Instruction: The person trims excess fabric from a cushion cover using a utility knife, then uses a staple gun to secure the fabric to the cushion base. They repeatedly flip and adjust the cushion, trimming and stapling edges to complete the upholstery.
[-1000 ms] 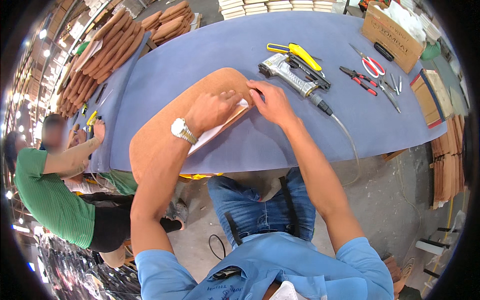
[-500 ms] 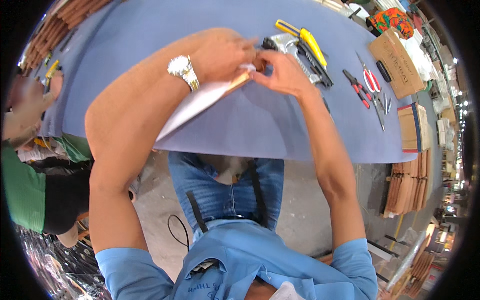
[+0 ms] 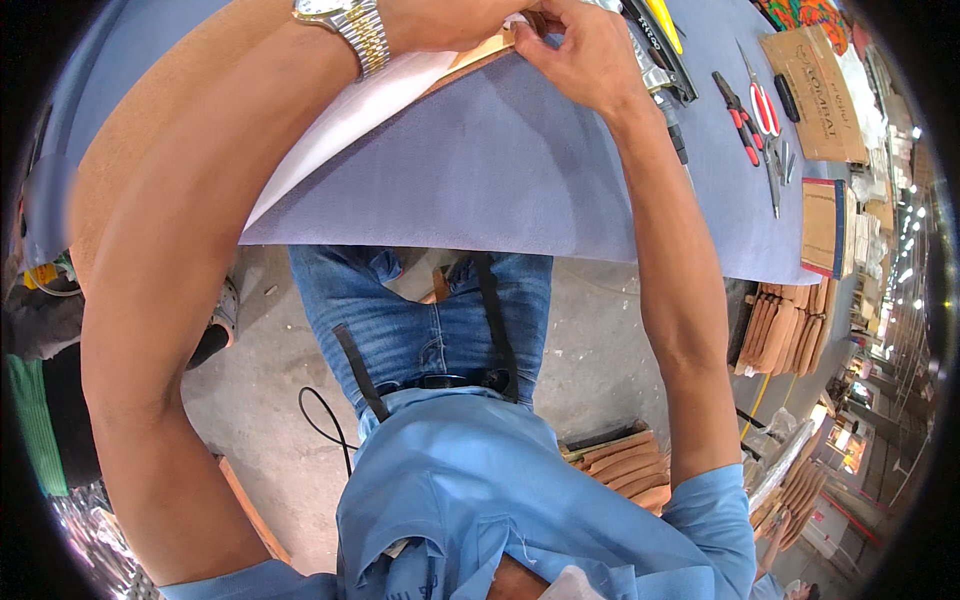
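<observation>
A long, flat piece with a white covering [image 3: 345, 125] and a bare wooden edge [image 3: 480, 55] slants across the table's front, its far end between my hands. My left hand [image 3: 455, 22], below a metal wristwatch, curls over the far end from the left; the picture's top edge cuts off part of it. From the right, my right hand [image 3: 590, 60] pinches the same end with thumb and bent fingers. A small white bit shows between the hands. Beside my right hand lies a silver and black tool [image 3: 652, 70], partly hidden, with a yellow-handled cutter [image 3: 664, 22] next to it.
Red-and-black pliers [image 3: 740, 120], red-and-white scissors [image 3: 764, 110] and small metal pieces lie at right on the blue-grey table [image 3: 480, 170]. Beyond stand a cardboard box [image 3: 815, 95] and a brown block [image 3: 825, 228]. Stacked brown wooden parts [image 3: 785, 330] are below. Another person's green sleeve [image 3: 38, 420] shows at left.
My view has tilted down and nearer, so the hands and tools sit higher in the picture. Both hands stay together at the end of the white-covered piece.
</observation>
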Available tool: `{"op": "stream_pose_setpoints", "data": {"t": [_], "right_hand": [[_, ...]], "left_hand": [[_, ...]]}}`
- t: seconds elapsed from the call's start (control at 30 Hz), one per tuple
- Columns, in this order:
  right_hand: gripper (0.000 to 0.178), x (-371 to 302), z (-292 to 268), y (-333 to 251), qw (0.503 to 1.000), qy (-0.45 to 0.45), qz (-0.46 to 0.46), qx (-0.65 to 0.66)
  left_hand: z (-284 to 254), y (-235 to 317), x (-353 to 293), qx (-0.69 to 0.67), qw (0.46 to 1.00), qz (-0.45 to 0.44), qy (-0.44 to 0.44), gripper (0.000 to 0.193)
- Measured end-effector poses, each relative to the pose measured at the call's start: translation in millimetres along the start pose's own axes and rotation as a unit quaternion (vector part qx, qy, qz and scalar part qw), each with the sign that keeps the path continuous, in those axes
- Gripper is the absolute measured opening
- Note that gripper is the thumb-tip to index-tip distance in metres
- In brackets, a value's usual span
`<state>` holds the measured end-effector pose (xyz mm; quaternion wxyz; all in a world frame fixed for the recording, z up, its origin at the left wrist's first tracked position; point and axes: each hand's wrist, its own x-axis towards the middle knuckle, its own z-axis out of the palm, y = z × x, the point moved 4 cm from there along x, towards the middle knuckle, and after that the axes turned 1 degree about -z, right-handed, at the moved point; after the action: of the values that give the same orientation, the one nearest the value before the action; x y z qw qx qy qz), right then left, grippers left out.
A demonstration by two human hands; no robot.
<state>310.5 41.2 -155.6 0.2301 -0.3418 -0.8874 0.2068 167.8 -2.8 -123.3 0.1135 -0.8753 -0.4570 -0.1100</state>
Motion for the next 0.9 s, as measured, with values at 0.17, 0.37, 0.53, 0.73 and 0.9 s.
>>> {"op": "stream_pose_setpoints", "data": {"t": [0.17, 0.37, 0.53, 0.73, 0.9], "right_hand": [[0.026, 0.0, 1.2, -1.8, 0.998, 0.049, -0.037, -0.028], [0.024, -2.9, 5.9, 8.1, 0.996, 0.076, -0.033, -0.03], [0.023, -3.4, 5.0, 2.6, 0.998, 0.064, -0.014, 0.014], [0.024, -7.7, 13.7, 11.5, 0.995, 0.095, -0.021, 0.019], [0.022, -8.0, 13.2, 11.8, 0.996, 0.089, 0.012, 0.021]], "left_hand": [[-5.2, -1.1, -0.5, 0.0, 1.0, 0.002, 0.023, 0.018], [10.3, 0.2, 6.4, 0.054, 0.998, -0.022, 0.01, 0.017], [10.6, 0.6, 5.4, 0.072, 0.997, -0.025, 0.03, 0.016], [6.3, -3.2, 5.9, 0.012, 0.999, -0.043, 0.009, 0.024], [16.0, -5.5, -1.3, -0.016, 0.996, -0.08, -0.025, 0.032]]}}
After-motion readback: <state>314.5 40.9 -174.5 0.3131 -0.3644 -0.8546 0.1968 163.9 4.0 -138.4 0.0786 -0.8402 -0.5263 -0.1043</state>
